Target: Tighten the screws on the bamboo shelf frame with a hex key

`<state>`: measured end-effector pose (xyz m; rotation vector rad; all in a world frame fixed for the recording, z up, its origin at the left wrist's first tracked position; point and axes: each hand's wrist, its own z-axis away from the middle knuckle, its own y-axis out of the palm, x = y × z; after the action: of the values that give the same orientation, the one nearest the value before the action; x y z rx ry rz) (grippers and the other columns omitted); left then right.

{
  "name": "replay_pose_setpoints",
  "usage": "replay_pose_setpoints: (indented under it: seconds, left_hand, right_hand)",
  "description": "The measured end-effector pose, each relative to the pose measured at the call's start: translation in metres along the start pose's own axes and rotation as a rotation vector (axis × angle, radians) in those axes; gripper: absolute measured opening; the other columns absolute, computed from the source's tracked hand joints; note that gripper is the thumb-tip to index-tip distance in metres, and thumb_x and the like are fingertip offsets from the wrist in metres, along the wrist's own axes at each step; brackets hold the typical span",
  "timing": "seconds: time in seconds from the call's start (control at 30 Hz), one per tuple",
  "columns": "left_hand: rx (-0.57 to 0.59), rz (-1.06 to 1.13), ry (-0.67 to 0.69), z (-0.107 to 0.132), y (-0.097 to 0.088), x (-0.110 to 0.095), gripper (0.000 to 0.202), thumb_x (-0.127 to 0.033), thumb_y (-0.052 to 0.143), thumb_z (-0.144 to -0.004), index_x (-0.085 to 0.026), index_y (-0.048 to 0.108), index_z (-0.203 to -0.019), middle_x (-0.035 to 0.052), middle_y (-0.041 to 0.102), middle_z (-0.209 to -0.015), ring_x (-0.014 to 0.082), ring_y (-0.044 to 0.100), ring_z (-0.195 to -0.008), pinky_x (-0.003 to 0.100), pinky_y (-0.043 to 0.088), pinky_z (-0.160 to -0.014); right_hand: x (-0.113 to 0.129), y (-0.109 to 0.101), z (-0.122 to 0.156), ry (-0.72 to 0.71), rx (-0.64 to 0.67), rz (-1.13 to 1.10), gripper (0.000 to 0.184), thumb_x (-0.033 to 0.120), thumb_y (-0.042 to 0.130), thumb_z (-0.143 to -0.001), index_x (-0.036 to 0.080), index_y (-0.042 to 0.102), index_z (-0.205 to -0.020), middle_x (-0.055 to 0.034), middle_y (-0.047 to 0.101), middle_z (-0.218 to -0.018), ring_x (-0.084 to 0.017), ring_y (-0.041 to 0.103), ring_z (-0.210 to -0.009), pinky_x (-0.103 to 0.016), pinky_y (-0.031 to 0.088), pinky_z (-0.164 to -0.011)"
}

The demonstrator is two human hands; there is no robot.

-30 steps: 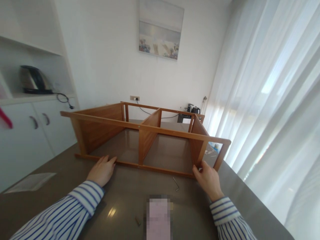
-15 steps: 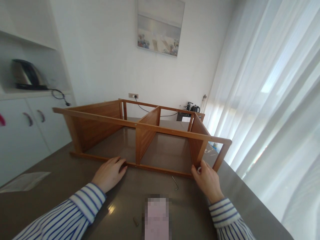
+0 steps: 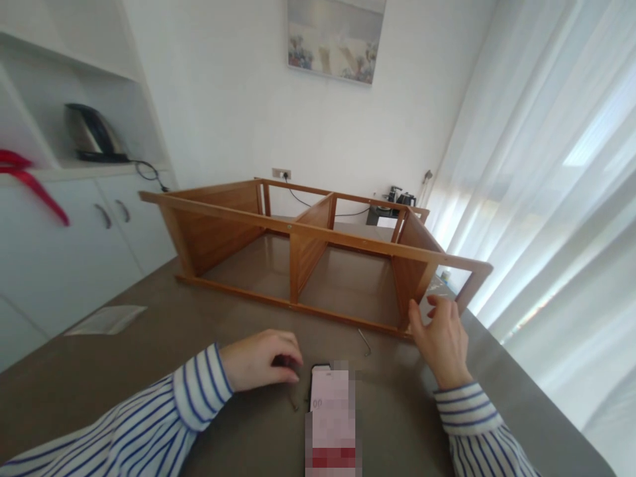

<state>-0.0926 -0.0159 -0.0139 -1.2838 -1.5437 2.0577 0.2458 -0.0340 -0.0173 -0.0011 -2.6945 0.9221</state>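
A wooden shelf frame [image 3: 308, 232] with three bays lies on its side on the dark table [image 3: 149, 351]. My right hand [image 3: 440, 338] is by the frame's near right corner, fingers apart and holding nothing, thumb close to the post. My left hand [image 3: 261, 358] rests on the table nearer to me with fingers curled downward, beside a phone [image 3: 328, 404]. Whether anything is under its fingers is hidden. A small screw [image 3: 294, 401] lies just below that hand. A metal hex key [image 3: 366, 342] lies between my hands, near the frame's bottom rail.
A clear plastic bag [image 3: 106, 319] lies at the table's left edge. White cabinets [image 3: 74, 245] stand at left with a kettle [image 3: 92, 132] and its cord on top. Sheer curtains [image 3: 556, 199] hang at right. A small side table with kettles [image 3: 395, 202] stands behind the frame.
My left hand has come off the frame's bottom rail and pulled back beside the phone, curling. My right hand has loosened its grip at the right corner. The view has tilted downward.
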Motion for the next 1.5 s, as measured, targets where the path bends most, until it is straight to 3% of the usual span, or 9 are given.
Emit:
replay_pose_setpoints:
  seconds: [0.1, 0.27, 0.4, 0.57, 0.8, 1.03, 1.23, 1.37, 1.5]
  left_hand:
    - [0.049, 0.035, -0.002, 0.006, 0.004, -0.008, 0.038, -0.051, 0.068, -0.069, -0.023, 0.071, -0.095, 0.0032, 0.064, -0.092, 0.0159, 0.06, -0.08, 0.024, 0.046, -0.073]
    - [0.11, 0.014, -0.011, 0.007, 0.012, -0.013, 0.036, -0.048, 0.073, -0.064, -0.024, 0.071, -0.092, 0.002, 0.063, -0.089, 0.0173, 0.06, -0.081, 0.024, 0.045, -0.072]
    - [0.108, 0.041, 0.001, 0.005, 0.016, -0.015, 0.024, -0.04, 0.072, -0.069, -0.024, 0.072, -0.085, 0.0005, 0.062, -0.086, 0.0151, 0.06, -0.08, 0.022, 0.044, -0.069]
    - [0.107, 0.041, 0.003, 0.004, 0.018, -0.015, 0.015, -0.036, 0.068, -0.074, -0.022, 0.071, -0.079, 0.0005, 0.062, -0.083, 0.014, 0.059, -0.08, 0.021, 0.043, -0.069]
    - [0.08, 0.043, 0.013, 0.002, 0.021, -0.01, 0.019, -0.037, 0.059, -0.081, -0.021, 0.067, -0.079, 0.0007, 0.061, -0.084, 0.0138, 0.057, -0.081, 0.021, 0.041, -0.071]
    - [-0.062, 0.183, -0.052, -0.001, 0.026, -0.004, 0.025, -0.041, 0.053, -0.084, -0.018, 0.061, -0.078, 0.0011, 0.061, -0.082, 0.0131, 0.056, -0.078, 0.022, 0.042, -0.071]
    - [-0.112, 0.476, -0.211, -0.016, 0.023, -0.025, 0.023, -0.038, 0.054, -0.082, -0.016, 0.058, -0.079, -0.0025, 0.059, -0.065, 0.0104, 0.055, -0.061, 0.022, 0.043, -0.061]
    - [-0.277, 0.58, -0.19, -0.035, 0.019, -0.045, 0.023, -0.038, 0.057, -0.08, -0.015, 0.06, -0.076, -0.0015, 0.06, -0.065, 0.0119, 0.056, -0.064, 0.025, 0.044, -0.064]
    - [-0.298, 0.653, -0.138, -0.055, 0.016, -0.06, 0.022, -0.036, 0.059, -0.079, -0.015, 0.062, -0.078, -0.0002, 0.062, -0.068, 0.0129, 0.057, -0.067, 0.027, 0.046, -0.068]
  right_hand:
    - [0.005, -0.002, 0.004, -0.126, -0.059, -0.173, 0.026, 0.041, 0.05, -0.088, 0.018, 0.052, -0.098, -0.0041, 0.057, -0.083, -0.017, 0.058, -0.069, -0.027, 0.043, -0.056]
    - [0.023, 0.0, 0.018, -0.397, 0.123, -0.416, 0.016, 0.029, 0.049, -0.09, 0.018, 0.052, -0.101, -0.0058, 0.058, -0.09, -0.015, 0.059, -0.074, -0.026, 0.049, -0.063]
    - [0.034, 0.001, 0.025, -0.485, 0.21, -0.462, 0.017, 0.025, 0.049, -0.09, 0.018, 0.051, -0.105, -0.0084, 0.059, -0.097, -0.017, 0.061, -0.081, -0.029, 0.051, -0.068]
    - [0.035, 0.001, 0.026, -0.496, 0.241, -0.471, 0.017, 0.025, 0.048, -0.091, 0.018, 0.051, -0.106, -0.0091, 0.059, -0.098, -0.018, 0.062, -0.081, -0.03, 0.052, -0.069]
    - [0.035, 0.0, 0.024, -0.473, 0.249, -0.478, 0.016, 0.025, 0.046, -0.091, 0.017, 0.051, -0.104, -0.0082, 0.059, -0.095, -0.016, 0.062, -0.077, -0.029, 0.052, -0.067]
    - [0.038, -0.001, 0.024, -0.489, 0.275, -0.504, 0.016, 0.025, 0.044, -0.092, 0.017, 0.053, -0.103, -0.0084, 0.061, -0.093, -0.016, 0.062, -0.079, -0.029, 0.053, -0.069]
    - [0.05, -0.01, 0.027, -0.598, 0.337, -0.626, 0.021, 0.023, 0.044, -0.092, 0.018, 0.056, -0.108, -0.009, 0.063, -0.093, -0.016, 0.063, -0.081, -0.028, 0.053, -0.069]
    - [0.057, -0.014, 0.031, -0.607, 0.458, -0.787, 0.028, 0.022, 0.045, -0.092, 0.017, 0.054, -0.118, -0.0095, 0.064, -0.1, -0.016, 0.062, -0.087, -0.03, 0.053, -0.075]
    - [0.056, -0.015, 0.027, -0.537, 0.471, -0.914, 0.028, 0.02, 0.044, -0.092, 0.017, 0.056, -0.118, -0.0092, 0.065, -0.101, -0.016, 0.062, -0.089, -0.029, 0.052, -0.078]
